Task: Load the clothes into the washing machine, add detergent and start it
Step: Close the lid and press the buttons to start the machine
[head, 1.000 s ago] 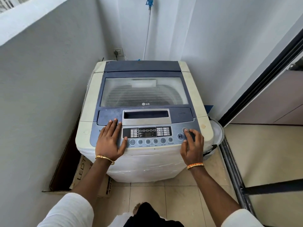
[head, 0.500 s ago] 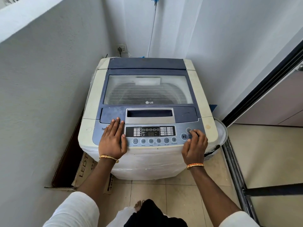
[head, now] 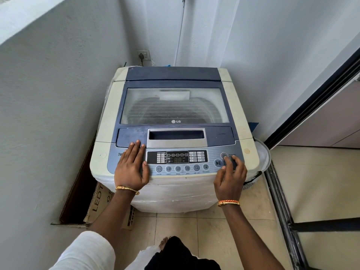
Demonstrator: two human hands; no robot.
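The washing machine (head: 175,133) stands in a narrow corner directly ahead of both hands, its glass lid (head: 175,106) closed flat and the control panel (head: 176,159) along the near edge, under the fingers. The display on that panel shows lit digits, too small to read surely.

The left hand (head: 132,168) lies palm-down and released on the left end of the panel, fingers straight and together, pointing away from the body, thumb spread toward the display; it grasps nothing. The forearm runs straight back to a white sleeve (head: 85,252), with a gold bangle (head: 127,190) at the wrist.

The right hand (head: 230,176) sits at the right end of the panel, wrist raised, fingers loosely curled and holding nothing. Its index fingertip rests at the round power button (head: 224,155), with the start/pause button (head: 218,163) just left of its thumb. An orange bracelet (head: 228,202) circles this wrist.

Left of the left arm, a cardboard box (head: 93,203) leans between machine and wall. Beyond the right hand, a basket (head: 263,158) peeks out beside the machine.
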